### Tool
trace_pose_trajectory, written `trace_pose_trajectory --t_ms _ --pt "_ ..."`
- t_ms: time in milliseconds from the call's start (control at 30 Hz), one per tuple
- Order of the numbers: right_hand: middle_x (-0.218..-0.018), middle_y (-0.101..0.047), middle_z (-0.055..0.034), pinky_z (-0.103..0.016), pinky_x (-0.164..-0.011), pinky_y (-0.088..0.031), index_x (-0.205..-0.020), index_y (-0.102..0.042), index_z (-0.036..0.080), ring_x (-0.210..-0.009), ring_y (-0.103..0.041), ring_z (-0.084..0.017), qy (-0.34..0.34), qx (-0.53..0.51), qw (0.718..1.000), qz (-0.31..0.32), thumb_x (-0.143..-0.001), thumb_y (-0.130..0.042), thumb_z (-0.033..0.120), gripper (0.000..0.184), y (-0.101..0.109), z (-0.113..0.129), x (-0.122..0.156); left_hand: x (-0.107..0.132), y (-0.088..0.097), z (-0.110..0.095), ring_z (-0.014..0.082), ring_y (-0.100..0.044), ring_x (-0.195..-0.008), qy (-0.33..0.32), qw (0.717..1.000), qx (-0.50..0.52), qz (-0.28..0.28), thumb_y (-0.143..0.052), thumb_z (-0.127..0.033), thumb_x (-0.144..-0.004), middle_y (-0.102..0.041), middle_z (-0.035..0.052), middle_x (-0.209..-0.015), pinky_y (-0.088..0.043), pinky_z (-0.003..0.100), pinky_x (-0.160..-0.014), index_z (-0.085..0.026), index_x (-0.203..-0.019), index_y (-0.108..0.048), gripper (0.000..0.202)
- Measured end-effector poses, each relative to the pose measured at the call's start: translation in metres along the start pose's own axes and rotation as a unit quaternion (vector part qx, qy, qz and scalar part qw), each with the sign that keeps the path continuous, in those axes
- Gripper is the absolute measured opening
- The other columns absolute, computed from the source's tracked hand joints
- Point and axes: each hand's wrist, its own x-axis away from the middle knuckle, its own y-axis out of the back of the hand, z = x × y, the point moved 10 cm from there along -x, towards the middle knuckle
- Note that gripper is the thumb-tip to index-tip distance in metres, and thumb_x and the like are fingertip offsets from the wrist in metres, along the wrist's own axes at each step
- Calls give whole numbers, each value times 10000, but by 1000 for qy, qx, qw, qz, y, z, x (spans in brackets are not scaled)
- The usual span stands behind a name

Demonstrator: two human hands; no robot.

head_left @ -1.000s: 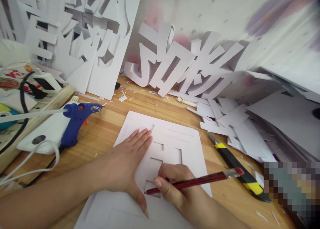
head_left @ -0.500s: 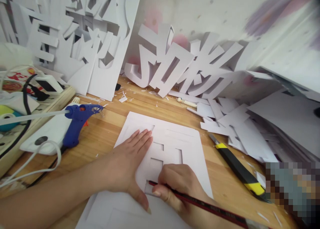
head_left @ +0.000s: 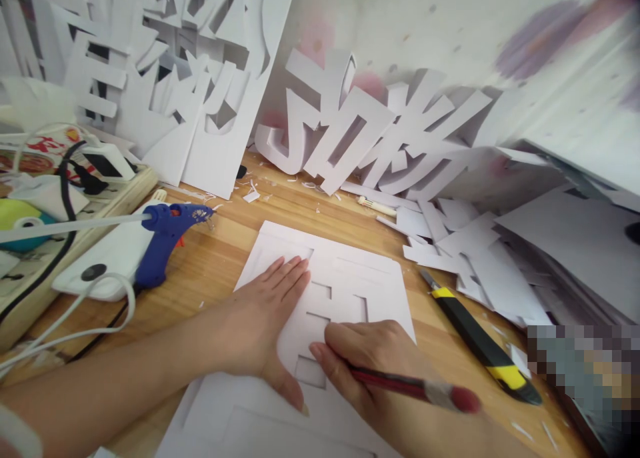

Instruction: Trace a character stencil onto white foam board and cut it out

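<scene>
The right hand [head_left: 363, 368] grasps the pencil [head_left: 395, 382] between thumb and curled fingers. The shaft extends from the grip across the hand, its red end pointing away to the right; the writing tip is hidden by the fingers. The pencil is dark red, with a silvery band next to the rounded red end, which appears blurred.

The white sheet [head_left: 377, 278] lies flat on the wooden tabletop [head_left: 230, 235], directly below both hands. The left hand [head_left: 257, 325] holds nothing; it rests palm down on the sheet, thumb spread from the fingers. The sheet has straight-edged cut-outs [head_left: 311, 371], one just left of the right thumb. The yellow-and-black utility knife [head_left: 475, 335] lies to the right of the sheet.
</scene>
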Motion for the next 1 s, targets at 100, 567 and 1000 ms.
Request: trace_pose_trajectory --t_ms 100,567,1000 --pt "-470 -381 62 -230 -464 -190 -569 -355 195 -419 -289 -74 -15 22 1000 0 -894 -386 306 344 1 3 -10 -1 0 1 285 97 -1340 -5 1000 2 -7 -394 -897 -431 105 171 -1454 11 406 -1100 -18 -1401 -60 1350" --pt "-501 -392 49 -223 -472 -239 -569 -396 192 -453 -321 -72 -65 -59 990 111 -896 -327 397 392 -16 2 -7 -2 -1 0 295 139 -1328 17 999 17 32 -480 -819 -494 133 178 -1445 2 456 -1094 14 -1392 -53 1297" --pt "-493 -359 61 -226 -453 -209 -578 -320 199 -441 -306 -74 -18 -33 999 18 -910 -363 379 379 0 0 -9 -1 -1 0 286 102 -1337 1 1000 0 4 -465 -812 -517 94 182 -1456 28 408 -1098 4 -1395 -78 1260"
